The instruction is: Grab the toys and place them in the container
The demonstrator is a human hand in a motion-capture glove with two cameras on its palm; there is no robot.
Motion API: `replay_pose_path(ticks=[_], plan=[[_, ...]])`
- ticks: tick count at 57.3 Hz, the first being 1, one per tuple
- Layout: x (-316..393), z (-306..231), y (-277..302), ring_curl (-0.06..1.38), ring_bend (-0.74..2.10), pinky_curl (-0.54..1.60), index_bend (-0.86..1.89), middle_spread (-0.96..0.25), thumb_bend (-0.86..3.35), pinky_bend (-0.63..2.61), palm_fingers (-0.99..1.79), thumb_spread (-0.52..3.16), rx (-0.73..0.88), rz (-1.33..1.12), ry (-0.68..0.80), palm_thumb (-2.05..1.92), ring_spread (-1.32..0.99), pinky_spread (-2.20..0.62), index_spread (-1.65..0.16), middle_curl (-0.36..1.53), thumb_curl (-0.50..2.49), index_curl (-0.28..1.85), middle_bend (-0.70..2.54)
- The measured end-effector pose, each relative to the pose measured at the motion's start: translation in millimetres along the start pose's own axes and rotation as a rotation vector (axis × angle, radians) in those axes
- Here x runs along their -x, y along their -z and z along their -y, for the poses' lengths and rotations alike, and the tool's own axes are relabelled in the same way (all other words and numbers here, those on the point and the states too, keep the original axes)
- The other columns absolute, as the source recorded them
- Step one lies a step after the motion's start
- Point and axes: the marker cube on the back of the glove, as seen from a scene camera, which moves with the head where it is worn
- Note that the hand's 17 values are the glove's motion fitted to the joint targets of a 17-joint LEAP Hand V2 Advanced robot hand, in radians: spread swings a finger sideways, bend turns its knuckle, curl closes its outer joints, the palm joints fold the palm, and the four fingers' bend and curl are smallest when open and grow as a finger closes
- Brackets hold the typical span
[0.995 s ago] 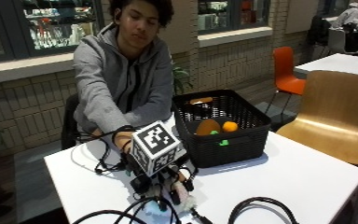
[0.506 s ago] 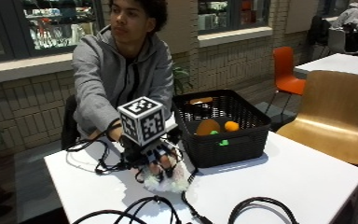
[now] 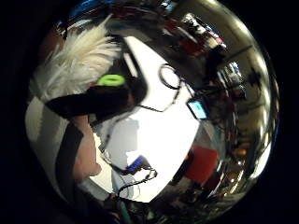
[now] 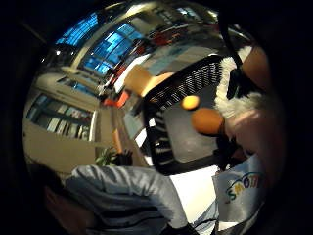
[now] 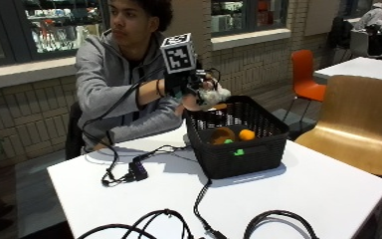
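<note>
In the outside view my gloved right hand is raised over the near left corner of the black mesh basket. It grips a white fluffy toy, whose fur also shows in the palm views. A printed tag hangs from the toy. Inside the basket lie an orange ball, a larger orange toy and small green pieces.
The basket stands on a white table. Black cables and a small black device lie on the table's left and front. A wooden chair and an orange chair stand to the right.
My hand has risen from the tabletop with the white fluffy toy and moved right, up to the basket's corner.
</note>
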Motion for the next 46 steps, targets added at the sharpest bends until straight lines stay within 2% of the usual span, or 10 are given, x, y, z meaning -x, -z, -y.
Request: replay_pose_path(ticks=[12,18,24,25,26,28,30,34,39,46], plan=[[47.9,13.7,-14.2,0.53,0.83,0.41,0.38,-0.19,0.11,1.11,0.70,0.75,0.051,-0.011,0.120,0.81,-0.31,-0.32,-0.31,0.50,0.80,0.59,0.33],[43.2,11.2,-14.7,0.54,0.85,0.42,0.36,-0.19,0.09,1.12,0.69,0.76,0.096,-0.143,0.175,0.80,-0.31,-0.32,-0.32,0.53,0.81,0.62,0.33],[58.1,3.3,-15.4,0.55,0.83,0.43,0.30,-0.17,0.08,1.17,0.60,0.91,0.216,-0.041,0.122,0.76,-0.29,-0.30,-0.32,0.55,0.78,0.63,0.30],[57.9,1.6,-14.8,0.52,0.74,0.43,0.31,-0.15,0.04,1.18,0.44,0.97,0.236,-0.037,0.121,0.70,-0.27,-0.28,-0.32,0.53,0.75,0.63,0.24],[57.4,-0.1,-14.1,0.55,0.75,0.45,0.32,-0.14,0.04,1.19,0.41,0.99,0.253,-0.037,0.123,0.69,-0.26,-0.28,-0.32,0.55,0.74,0.65,0.25],[55.7,-2.9,-12.6,0.53,0.58,0.48,0.27,-0.11,-0.05,1.26,0.04,1.05,0.272,-0.044,0.129,0.53,-0.21,-0.20,-0.31,0.53,0.68,0.65,0.19],[53.2,-5.0,-10.2,0.51,0.48,0.49,0.21,-0.09,-0.09,1.29,-0.13,1.09,0.276,-0.048,0.130,0.44,-0.17,-0.15,-0.31,0.52,0.63,0.64,0.19],[47.4,-10.4,-3.7,0.40,0.25,0.44,0.09,-0.06,-0.10,1.27,-0.25,1.13,0.252,-0.037,0.117,0.26,-0.12,-0.07,-0.32,0.48,0.56,0.53,0.16],[31.7,-21.2,5.2,0.34,0.17,0.42,0.09,-0.03,-0.06,1.25,-0.23,1.16,0.193,-0.041,0.082,0.16,-0.08,0.00,-0.32,0.44,0.50,0.46,0.13],[9.0,-63.7,21.4,0.34,0.23,0.39,0.09,0.00,-0.01,1.19,-0.12,1.24,0.194,-0.021,0.032,0.15,-0.06,0.04,-0.31,0.41,0.45,0.40,0.17]])
